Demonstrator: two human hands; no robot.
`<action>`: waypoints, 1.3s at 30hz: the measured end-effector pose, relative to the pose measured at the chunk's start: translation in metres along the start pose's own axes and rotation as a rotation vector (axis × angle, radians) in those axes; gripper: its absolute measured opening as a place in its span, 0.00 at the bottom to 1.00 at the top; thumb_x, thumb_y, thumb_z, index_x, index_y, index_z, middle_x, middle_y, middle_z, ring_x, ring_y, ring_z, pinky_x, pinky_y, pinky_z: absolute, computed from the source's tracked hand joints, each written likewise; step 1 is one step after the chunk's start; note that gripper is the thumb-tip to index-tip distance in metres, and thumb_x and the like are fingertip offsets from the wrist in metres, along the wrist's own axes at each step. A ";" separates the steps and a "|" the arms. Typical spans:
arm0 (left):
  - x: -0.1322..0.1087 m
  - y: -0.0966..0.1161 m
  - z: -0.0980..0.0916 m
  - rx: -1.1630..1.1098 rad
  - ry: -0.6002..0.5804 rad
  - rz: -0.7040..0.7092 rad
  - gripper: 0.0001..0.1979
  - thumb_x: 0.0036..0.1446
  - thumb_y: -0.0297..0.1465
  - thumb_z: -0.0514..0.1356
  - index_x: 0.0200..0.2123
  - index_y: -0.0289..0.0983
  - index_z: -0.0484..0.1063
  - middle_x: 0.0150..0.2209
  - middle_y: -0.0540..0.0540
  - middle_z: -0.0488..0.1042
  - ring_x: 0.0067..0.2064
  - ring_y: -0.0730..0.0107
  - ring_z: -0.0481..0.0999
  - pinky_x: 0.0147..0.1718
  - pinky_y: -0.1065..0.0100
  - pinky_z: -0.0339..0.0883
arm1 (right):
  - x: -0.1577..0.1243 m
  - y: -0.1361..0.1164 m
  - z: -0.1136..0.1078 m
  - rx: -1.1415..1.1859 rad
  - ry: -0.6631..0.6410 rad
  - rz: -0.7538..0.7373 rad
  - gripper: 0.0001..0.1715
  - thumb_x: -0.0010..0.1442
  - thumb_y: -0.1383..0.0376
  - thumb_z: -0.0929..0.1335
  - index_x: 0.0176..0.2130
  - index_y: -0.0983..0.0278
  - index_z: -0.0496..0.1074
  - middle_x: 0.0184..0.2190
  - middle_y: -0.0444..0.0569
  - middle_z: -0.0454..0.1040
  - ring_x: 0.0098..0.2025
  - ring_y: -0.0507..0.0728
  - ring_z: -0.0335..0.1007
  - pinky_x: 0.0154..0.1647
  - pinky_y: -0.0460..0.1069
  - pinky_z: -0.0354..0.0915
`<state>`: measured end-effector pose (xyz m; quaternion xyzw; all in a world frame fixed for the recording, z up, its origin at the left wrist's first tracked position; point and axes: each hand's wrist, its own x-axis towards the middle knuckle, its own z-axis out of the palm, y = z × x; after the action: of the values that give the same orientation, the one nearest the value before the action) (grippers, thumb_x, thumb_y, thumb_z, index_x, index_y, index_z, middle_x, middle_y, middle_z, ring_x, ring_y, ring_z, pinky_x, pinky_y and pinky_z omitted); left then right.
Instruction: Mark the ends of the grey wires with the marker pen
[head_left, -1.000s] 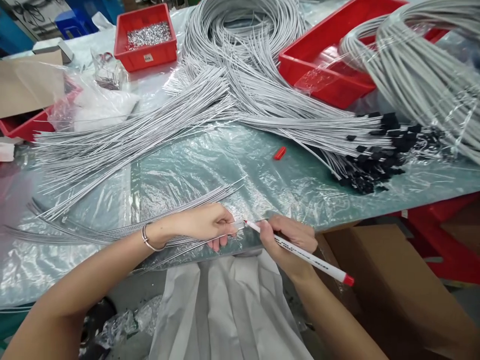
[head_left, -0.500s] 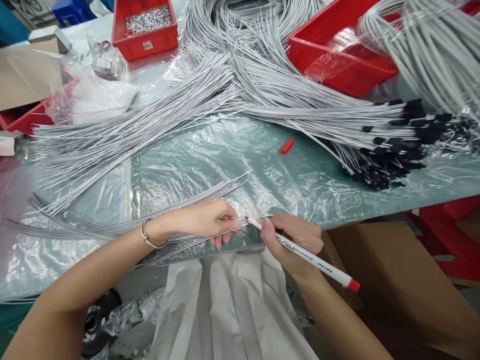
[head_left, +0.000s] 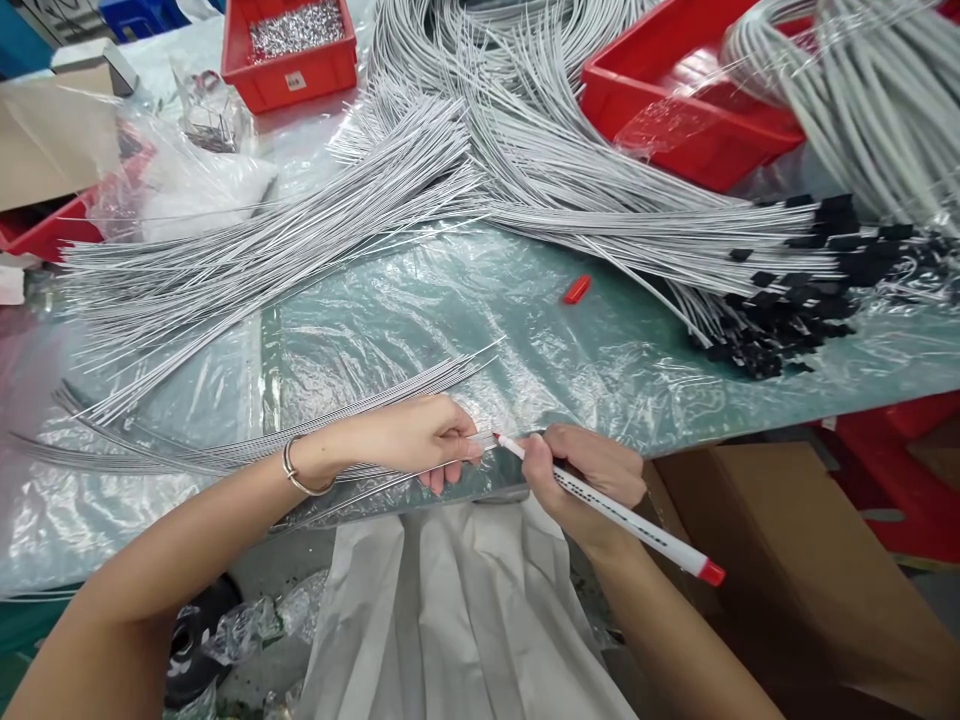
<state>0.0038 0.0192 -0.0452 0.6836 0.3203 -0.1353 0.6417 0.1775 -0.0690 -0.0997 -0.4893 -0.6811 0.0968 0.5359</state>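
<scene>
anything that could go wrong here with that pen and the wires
The tip of the pen is close to the left hand, so a slip might ink the skin. The red cap lies loose on the table and could get knocked away. The wires along the left forearm might be dragged if it shifts.

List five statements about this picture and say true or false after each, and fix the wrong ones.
1. The right hand holds a white marker. True.
2. The left hand pinches thin strands near the marker's red tip. True.
3. The marker's red tip points away from the left hand. False: it points toward the left hand.
4. A red bin on the table holds small silvery pieces. True.
5. That red bin stands right beside the right hand. False: it stands across the table, well apart from the right hand.
</scene>
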 end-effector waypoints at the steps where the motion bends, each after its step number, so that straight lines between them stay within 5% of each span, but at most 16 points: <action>1: 0.000 0.000 0.000 0.000 0.001 0.001 0.17 0.62 0.39 0.51 0.26 0.34 0.65 0.25 0.47 0.72 0.23 0.73 0.75 0.20 0.76 0.66 | 0.000 0.000 0.000 0.000 -0.004 0.003 0.16 0.53 0.77 0.65 0.20 0.63 0.58 0.14 0.39 0.53 0.17 0.47 0.46 0.18 0.46 0.47; 39: -0.002 -0.001 0.002 0.049 0.029 0.019 0.16 0.62 0.37 0.50 0.25 0.35 0.64 0.25 0.48 0.73 0.25 0.71 0.76 0.21 0.75 0.67 | -0.002 0.001 -0.002 0.019 -0.015 0.024 0.17 0.51 0.78 0.65 0.19 0.64 0.57 0.13 0.39 0.54 0.16 0.46 0.49 0.18 0.45 0.48</action>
<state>0.0019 0.0163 -0.0455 0.7040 0.3197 -0.1268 0.6214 0.1794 -0.0707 -0.1003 -0.4914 -0.6784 0.1133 0.5342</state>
